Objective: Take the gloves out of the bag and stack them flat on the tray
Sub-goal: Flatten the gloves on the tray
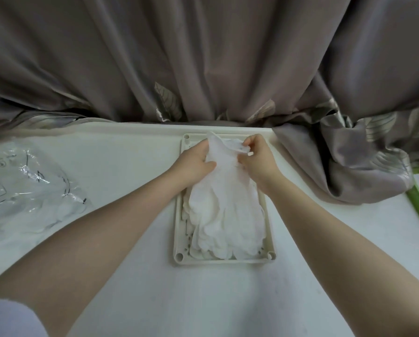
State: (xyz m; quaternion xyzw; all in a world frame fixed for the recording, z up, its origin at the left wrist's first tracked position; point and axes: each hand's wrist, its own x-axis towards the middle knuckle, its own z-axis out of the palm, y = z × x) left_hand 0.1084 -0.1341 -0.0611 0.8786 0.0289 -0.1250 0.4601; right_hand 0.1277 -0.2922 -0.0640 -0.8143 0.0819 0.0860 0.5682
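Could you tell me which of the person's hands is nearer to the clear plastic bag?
The left hand. It holds the top glove over the tray, on the side facing the plastic bag at the table's left edge. The right hand pinches the glove's cuff farther from the bag.

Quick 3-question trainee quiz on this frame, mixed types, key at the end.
1. True or false: the gloves lie on the tray.
2. Which hand pinches the top glove's cuff: left or right?
3. The bag lies: A) left of the tray, B) on the tray, C) right of the tray.

Key: 1 true; 2 right; 3 A.
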